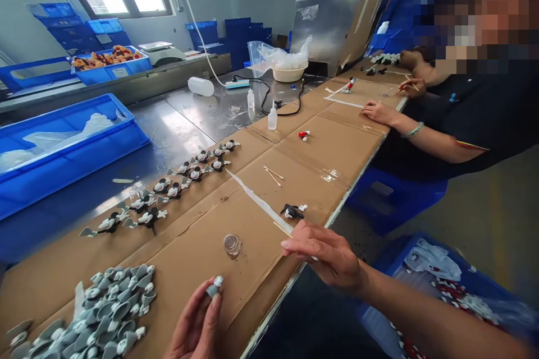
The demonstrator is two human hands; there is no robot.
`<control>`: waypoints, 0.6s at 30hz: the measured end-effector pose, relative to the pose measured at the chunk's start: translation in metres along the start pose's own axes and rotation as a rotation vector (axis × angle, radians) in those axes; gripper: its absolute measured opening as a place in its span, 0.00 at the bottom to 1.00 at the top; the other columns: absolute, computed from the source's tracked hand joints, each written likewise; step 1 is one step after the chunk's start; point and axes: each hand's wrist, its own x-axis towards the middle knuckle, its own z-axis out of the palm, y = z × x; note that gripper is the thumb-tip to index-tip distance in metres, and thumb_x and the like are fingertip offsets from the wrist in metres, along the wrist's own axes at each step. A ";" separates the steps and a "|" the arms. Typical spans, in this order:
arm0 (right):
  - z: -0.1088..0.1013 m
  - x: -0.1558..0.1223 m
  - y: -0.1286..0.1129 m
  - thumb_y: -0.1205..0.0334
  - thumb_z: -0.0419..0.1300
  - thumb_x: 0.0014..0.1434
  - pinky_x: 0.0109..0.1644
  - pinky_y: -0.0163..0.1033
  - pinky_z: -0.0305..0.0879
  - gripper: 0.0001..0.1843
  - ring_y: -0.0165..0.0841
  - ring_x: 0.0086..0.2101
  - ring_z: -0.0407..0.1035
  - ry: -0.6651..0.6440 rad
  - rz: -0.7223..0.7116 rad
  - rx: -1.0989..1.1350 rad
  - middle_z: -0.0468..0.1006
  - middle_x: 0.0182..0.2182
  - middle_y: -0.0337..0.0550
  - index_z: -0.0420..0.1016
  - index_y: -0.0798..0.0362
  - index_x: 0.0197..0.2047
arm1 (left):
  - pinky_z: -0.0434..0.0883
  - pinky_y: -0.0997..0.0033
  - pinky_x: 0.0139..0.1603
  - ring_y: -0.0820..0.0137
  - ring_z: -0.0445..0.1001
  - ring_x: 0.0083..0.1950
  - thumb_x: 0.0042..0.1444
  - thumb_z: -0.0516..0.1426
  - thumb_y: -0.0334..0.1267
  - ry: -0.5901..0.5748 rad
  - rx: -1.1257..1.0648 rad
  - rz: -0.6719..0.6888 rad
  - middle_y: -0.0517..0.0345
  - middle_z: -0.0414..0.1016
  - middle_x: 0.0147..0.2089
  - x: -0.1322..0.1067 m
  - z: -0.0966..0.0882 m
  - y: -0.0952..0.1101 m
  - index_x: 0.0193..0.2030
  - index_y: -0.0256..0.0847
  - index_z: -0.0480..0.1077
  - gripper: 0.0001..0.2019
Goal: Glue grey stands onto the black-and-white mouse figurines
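Note:
My left hand [196, 317] pinches a small grey and white toy part [214, 287] between thumb and fingertips above the cardboard. My right hand [326, 255], at the table's front edge, is closed on a thin cotton swab [283, 229] that points up and left. Just beyond it lies a black and white figurine piece [292, 211]. Between my hands, farther in, sits a small clear round dish [232, 244]. At lower left is a heap of grey and white parts [105, 314]. Several black, white and grey figurines [147, 216] lie in rows behind.
Cotton swabs [273, 174], a red and white piece [304, 135] and a dropper bottle [272, 118] are on the cardboard [197, 247]. A white strip [256, 199] crosses it. Blue bins [71, 151] stand left. A co-worker's hand [379, 112] rests at right. A blue crate [379, 322] stands below.

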 end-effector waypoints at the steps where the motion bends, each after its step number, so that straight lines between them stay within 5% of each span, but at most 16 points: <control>1: 0.003 -0.001 0.000 0.72 0.53 0.68 0.38 0.37 0.71 0.19 0.30 0.35 0.70 0.008 0.010 -0.008 0.75 0.34 0.45 0.70 0.52 0.60 | 0.75 0.79 0.49 0.67 0.82 0.40 0.38 0.72 0.45 0.003 -0.055 0.011 0.55 0.83 0.39 0.001 0.001 -0.002 0.38 0.40 0.80 0.20; 10: 0.023 0.007 -0.002 0.75 0.57 0.65 0.40 0.36 0.70 0.20 0.30 0.38 0.67 0.036 0.035 -0.053 0.67 0.36 0.44 0.72 0.51 0.58 | 0.76 0.76 0.47 0.68 0.82 0.38 0.39 0.72 0.35 -0.058 -0.154 0.097 0.54 0.83 0.38 0.005 0.003 -0.009 0.38 0.39 0.79 0.17; 18: 0.029 0.012 -0.004 0.73 0.58 0.65 0.40 0.33 0.70 0.15 0.29 0.38 0.69 0.061 0.074 -0.012 0.70 0.36 0.44 0.76 0.53 0.53 | 0.77 0.75 0.42 0.67 0.82 0.34 0.30 0.75 0.37 0.019 -0.266 -0.150 0.49 0.83 0.35 0.009 -0.004 -0.001 0.36 0.36 0.80 0.22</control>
